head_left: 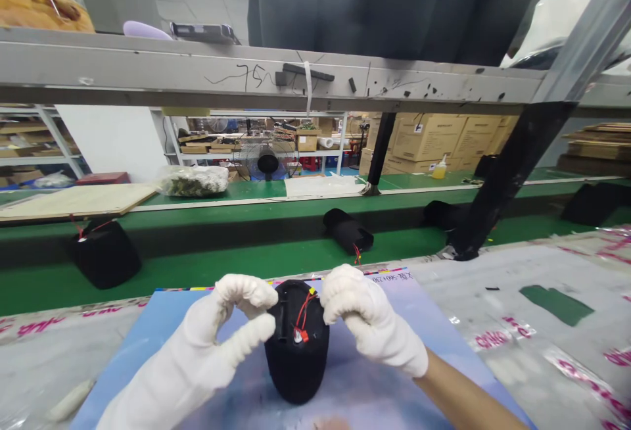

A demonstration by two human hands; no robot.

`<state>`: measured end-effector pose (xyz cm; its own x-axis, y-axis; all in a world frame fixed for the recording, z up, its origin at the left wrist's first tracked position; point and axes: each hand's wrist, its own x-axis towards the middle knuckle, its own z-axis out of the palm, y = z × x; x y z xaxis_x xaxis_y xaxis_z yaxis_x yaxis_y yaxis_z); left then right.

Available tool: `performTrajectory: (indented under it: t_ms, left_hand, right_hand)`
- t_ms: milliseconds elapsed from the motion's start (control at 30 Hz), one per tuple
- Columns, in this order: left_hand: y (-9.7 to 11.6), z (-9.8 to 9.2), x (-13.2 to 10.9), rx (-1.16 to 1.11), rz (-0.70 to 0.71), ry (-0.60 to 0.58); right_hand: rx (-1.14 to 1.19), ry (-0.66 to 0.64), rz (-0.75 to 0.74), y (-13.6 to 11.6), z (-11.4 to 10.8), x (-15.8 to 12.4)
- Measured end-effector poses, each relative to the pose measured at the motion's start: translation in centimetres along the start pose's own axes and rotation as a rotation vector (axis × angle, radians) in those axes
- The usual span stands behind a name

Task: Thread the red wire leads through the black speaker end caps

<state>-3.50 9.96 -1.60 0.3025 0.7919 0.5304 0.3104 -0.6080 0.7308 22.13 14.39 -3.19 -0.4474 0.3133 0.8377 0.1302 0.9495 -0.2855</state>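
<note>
**Head view, bench work w/ two gloved hands.** A black fabric-covered unit [296, 367] lies on a blue printed sheet [133, 344], long axis pointing approx. away from the wearer. Red wires [304, 311] and a small orange connector [303, 336] sit on its upper face. L hand [207, 344], in a white glove, curves around the unit's upper left edge; its fingers [246, 292] are narrowly closed and apparently pinch the edge, though the thick glove hides the exact contact. R hand [369, 318], also white-gloved, bunches its fingers [340, 298] on the upper right edge, holding the unit from the opposite side. The R forearm [463, 394] is bare.

Surroundings: a plastic sheet w/ pink print [542, 351] covers the bench under the blue sheet. Beyond it, three similar black units [348, 229] rest on a green conveyor belt [246, 279]. A grey metal shelf beam [246, 75], marked "75" by hand, crosses above. Cardboard boxes [434, 137] and a fan [269, 160] stand further back.
</note>
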Motion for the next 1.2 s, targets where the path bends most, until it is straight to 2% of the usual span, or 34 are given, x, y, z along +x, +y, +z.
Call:
performTrajectory:
  t_ms: [200, 333, 433, 533, 567, 633, 700, 767, 833, 900, 1000, 1067, 1200]
  left_hand:
    - [0.0, 0.1, 1.0, -0.033, -0.28, 0.15]
    - [0.0, 1.1, 1.5, 0.019, -0.35, 0.15]
    - [0.1, 1.6, 1.7, 0.064, -0.329, 0.125]
    - [0.4, 1.4, 1.8, 0.128, -0.308, 0.139]
    - [0.4, 1.2, 1.8, 0.143, -0.306, 0.157]
    - [0.3, 0.8, 1.8, 0.148, -0.3, 0.203]
    - [0.0, 0.3, 1.8, 0.12, -0.281, 0.25]
    - [-0.3, -0.1, 1.6, 0.082, -0.241, 0.282]
    - [-0.2, -0.4, 1.3, 0.052, -0.141, 0.285]
    - [0.4, -0.8, 0.9, 0.039, 0.006, 0.21]
    - [1.8, -0.9, 0.3, 0.114, 0.228, -0.059]
    - [2.3, -0.6, 0.2, 0.188, 0.29, -0.185]
    - [1.5, 0.7, 0.1, 0.247, 0.292, -0.209]
  right_hand:
    - [-0.156, -0.112, -0.103, -0.2, 0.9, 0.9]
    - [-0.133, -0.183, -0.097, -0.2, 1.0, 2.0]
    - [-0.029, -0.156, 0.017, -0.3, 0.2, 2.4]
    - [0.068, -0.159, 0.159, -0.6, -1.8, 2.2]
    - [0.084, -0.208, 0.204, -0.7, -2.6, 2.1]
    - [0.082, -0.385, 0.298, -1.1, -3.7, 1.7]
    - [0.058, -0.556, 0.413, -1.5, -3.9, 1.4]
    - [0.084, -0.623, 0.51, -1.7, -3.0, 1.1]
    - [0.185, -0.608, 0.589, -1.9, -1.7, 1.0]
    - [0.289, -0.582, 0.659, -1.9, -0.4, 0.9]
    - [0.341, -0.55, 0.714, -2.0, 0.4, 1.0]
    - [0.334, -0.537, 0.722, -2.0, 0.4, 1.1]
    - [0.361, -0.523, 0.706, -2.2, 0.3, 1.1]
